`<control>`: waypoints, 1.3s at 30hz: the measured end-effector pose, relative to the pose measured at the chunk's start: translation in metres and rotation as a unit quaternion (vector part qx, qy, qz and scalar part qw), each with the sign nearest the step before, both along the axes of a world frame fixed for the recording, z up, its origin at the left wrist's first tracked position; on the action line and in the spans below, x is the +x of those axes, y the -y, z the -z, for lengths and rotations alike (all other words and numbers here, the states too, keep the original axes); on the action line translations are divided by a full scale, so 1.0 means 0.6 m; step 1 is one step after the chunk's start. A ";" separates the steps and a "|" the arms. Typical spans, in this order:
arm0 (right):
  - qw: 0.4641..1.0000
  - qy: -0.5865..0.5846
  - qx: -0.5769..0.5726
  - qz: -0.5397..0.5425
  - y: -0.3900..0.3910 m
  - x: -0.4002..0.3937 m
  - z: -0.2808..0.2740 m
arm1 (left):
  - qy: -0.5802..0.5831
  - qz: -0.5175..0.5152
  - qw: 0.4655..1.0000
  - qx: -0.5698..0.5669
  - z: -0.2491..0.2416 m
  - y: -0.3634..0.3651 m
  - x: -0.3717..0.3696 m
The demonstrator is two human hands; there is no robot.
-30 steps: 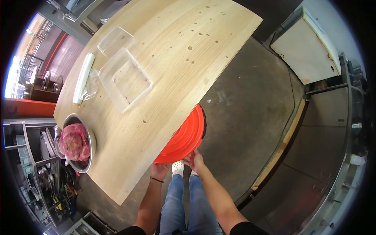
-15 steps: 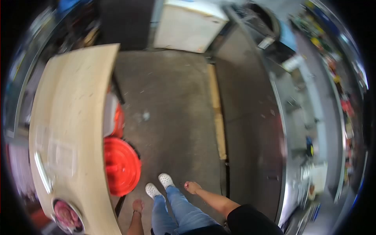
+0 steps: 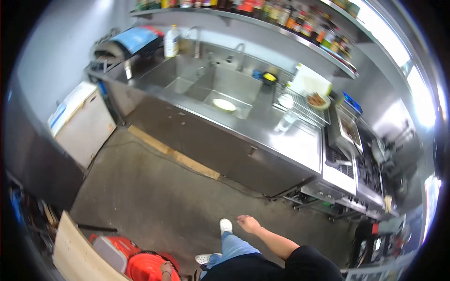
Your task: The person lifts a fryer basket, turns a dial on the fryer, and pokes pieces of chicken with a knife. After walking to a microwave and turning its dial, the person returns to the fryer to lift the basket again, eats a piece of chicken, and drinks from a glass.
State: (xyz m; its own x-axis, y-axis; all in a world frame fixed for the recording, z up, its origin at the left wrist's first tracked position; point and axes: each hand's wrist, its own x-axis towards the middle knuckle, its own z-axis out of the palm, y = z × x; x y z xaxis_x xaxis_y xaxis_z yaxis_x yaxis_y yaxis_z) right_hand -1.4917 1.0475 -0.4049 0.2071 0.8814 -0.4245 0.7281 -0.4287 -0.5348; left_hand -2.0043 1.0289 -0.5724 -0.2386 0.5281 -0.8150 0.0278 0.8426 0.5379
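My right hand (image 3: 250,224) hangs out in front of my body over the floor, near one white clog (image 3: 226,226). It is empty, with loosely bent fingers. My left hand (image 3: 166,267) is low at the bottom of the view, overlapping the red round lid or tub (image 3: 143,268) beside the wooden table. Its fingers are small and blurred. Ahead runs a steel counter (image 3: 220,122) with a sink (image 3: 234,86). A pale round bowl (image 3: 224,105) sits in the basin.
The wooden table (image 3: 82,248) lies at lower left, beside a red container with a grey lid (image 3: 107,252). A white chest (image 3: 84,124) stands at the left. On the wire rack (image 3: 302,107) is a plate of brown food (image 3: 318,100). Bottles line the shelf (image 3: 281,29); a stove (image 3: 368,175) is at right.
My view has swung right, bringing the sink counter across the front and the stove into sight. The wooden table has shifted to the lower left. My feet have stepped.
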 end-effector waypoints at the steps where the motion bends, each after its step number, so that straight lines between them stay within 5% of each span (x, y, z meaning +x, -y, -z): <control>1: 0.999 0.037 0.024 0.022 0.020 0.024 -0.004 | -0.003 0.027 1.000 -0.010 -0.015 -0.041 0.017; 4: 0.988 0.084 0.072 0.111 0.057 0.092 -0.044 | -0.042 0.088 0.995 0.006 -0.044 -0.161 0.098; 6: 0.977 0.094 0.097 0.167 0.065 0.145 -0.079 | 0.003 0.129 0.988 0.089 -0.060 -0.239 0.179; 8: 0.932 0.138 0.218 0.254 0.063 0.206 -0.098 | -0.099 0.225 0.947 0.205 -0.050 -0.314 0.278; 12: 0.837 0.249 0.394 0.286 0.019 0.370 -0.162 | 0.047 0.252 0.913 0.316 -0.272 -0.392 0.583; 16: 0.781 0.327 0.384 0.369 -0.036 0.545 -0.189 | 0.101 0.410 0.810 0.406 -0.439 -0.430 0.853; 18: 0.785 0.278 0.393 0.391 -0.060 0.606 -0.205 | 0.146 0.464 0.763 0.425 -0.488 -0.460 0.967; 22: 0.777 0.244 0.362 0.455 -0.091 0.650 -0.172 | 0.176 0.497 0.718 0.454 -0.529 -0.521 1.161; 24: 0.793 0.319 0.309 0.416 -0.092 0.640 -0.174 | 0.163 0.512 0.668 0.515 -0.532 -0.550 1.238; 28: 0.778 0.299 0.325 0.446 -0.096 0.641 -0.174 | 0.151 0.503 0.670 0.525 -0.523 -0.607 1.353; 39: 0.767 0.326 0.322 0.449 -0.108 0.644 -0.174 | 0.215 0.537 0.623 0.526 -0.485 -0.673 1.456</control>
State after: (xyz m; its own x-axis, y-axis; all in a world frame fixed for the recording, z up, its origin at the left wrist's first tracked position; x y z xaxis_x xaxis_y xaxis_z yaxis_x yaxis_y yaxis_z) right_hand -1.1055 1.1126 -0.3004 0.8370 0.2428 0.4904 0.4966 -0.7135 -0.4944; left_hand -1.1306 1.4327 -0.2812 0.8345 0.4908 0.2504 -0.0657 -0.3626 0.9296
